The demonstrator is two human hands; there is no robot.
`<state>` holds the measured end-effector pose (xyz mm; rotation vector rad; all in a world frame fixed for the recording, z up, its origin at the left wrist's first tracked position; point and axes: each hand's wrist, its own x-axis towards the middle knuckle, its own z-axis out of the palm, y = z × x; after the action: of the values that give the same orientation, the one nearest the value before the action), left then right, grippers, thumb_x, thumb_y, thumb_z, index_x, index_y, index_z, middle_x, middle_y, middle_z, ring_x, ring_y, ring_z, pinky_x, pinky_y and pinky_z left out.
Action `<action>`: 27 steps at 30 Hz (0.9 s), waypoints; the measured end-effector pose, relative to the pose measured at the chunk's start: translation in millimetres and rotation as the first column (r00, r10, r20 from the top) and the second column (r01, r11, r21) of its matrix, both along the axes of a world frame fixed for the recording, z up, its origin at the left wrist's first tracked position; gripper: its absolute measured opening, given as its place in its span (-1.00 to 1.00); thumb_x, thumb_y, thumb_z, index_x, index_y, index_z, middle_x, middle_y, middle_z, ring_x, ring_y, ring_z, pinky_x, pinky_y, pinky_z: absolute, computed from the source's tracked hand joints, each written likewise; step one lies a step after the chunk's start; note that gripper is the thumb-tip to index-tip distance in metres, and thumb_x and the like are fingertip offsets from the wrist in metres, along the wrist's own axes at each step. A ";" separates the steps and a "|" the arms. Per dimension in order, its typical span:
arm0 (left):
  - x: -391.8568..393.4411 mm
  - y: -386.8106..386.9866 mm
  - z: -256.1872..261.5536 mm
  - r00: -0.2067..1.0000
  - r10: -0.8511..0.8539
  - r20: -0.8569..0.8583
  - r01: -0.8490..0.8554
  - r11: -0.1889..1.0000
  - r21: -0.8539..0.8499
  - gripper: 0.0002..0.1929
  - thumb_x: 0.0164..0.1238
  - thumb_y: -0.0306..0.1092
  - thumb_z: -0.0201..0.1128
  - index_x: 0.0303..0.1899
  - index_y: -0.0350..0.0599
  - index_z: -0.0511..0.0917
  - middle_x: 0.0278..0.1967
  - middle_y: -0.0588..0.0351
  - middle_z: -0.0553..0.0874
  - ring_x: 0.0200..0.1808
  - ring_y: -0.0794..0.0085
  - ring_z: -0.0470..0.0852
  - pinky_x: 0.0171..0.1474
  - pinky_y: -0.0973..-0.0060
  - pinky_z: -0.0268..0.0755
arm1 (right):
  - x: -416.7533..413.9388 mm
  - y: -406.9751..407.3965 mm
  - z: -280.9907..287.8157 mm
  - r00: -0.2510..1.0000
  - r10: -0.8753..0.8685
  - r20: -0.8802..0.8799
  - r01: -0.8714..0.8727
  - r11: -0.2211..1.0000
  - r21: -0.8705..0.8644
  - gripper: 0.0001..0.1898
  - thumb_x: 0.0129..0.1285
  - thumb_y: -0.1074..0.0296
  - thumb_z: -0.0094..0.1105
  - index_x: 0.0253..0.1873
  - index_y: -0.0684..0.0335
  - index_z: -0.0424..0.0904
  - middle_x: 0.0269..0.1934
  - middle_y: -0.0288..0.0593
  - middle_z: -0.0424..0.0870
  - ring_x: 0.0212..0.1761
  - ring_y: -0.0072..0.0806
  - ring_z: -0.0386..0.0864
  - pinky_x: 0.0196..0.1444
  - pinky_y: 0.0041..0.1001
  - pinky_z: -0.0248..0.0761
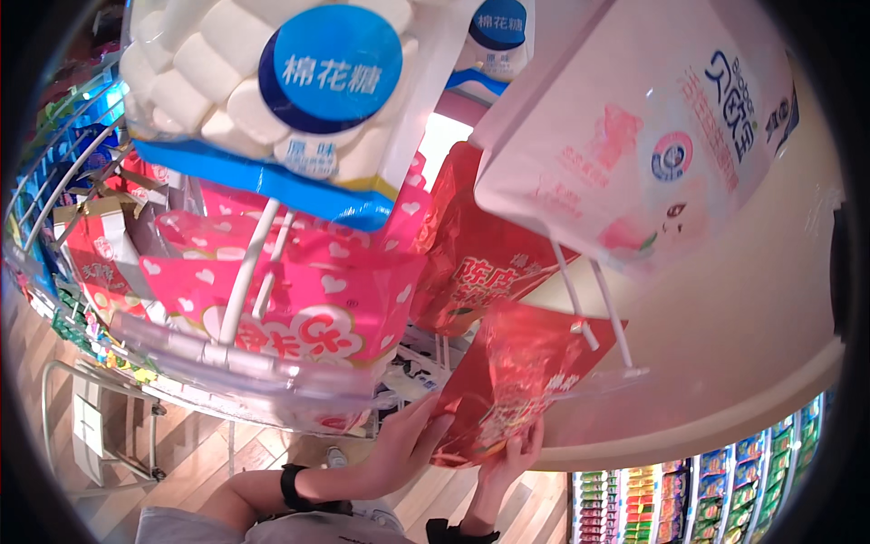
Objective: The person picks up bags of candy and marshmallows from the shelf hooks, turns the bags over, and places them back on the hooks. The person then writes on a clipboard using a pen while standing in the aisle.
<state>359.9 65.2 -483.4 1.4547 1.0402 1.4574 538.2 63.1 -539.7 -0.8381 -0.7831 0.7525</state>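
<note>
A shiny red candy pouch (520, 381) that bears writing is between my hands, below the ends of white display pegs (612, 313). My left hand (408, 438) grips its left edge, with the thumb on the front. Underneath, my right hand (518, 450) holds the lower edge; part of its fingers is hidden behind the pouch. One peg end overlaps the pouch's upper right corner, and I cannot tell whether the pouch hangs on it. Just behind, another red pouch (469, 265) hangs. Above to the right is a pale pink gummy pouch (612, 136).
A clear marshmallow bag (224, 75) hangs close at upper left, above pink heart-patterned bags (292, 285) on a peg (248, 272). A curved cream panel (734, 353) borders the right. Packed shelves (720, 483) stand lower right. A metal-framed cart (88, 421) is on the wooden floor (251, 449).
</note>
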 end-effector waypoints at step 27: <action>31.1 23.6 -47.2 0.915 0.386 -0.116 -0.375 0.920 0.112 -0.46 0.43 -0.16 -0.12 0.28 -0.33 0.07 0.25 -0.19 0.23 0.31 0.13 0.18 0.29 0.36 0.02 | 20.8 65.0 -20.1 0.882 0.197 0.428 -0.200 0.979 -0.038 -0.47 0.42 0.10 -0.37 0.31 0.41 0.06 0.28 0.03 0.22 0.35 -0.31 0.15 0.36 -0.34 -0.06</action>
<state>391.1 88.9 -530.7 1.4862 1.4227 1.7119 559.0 128.1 -559.8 -0.9414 -1.2832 0.7533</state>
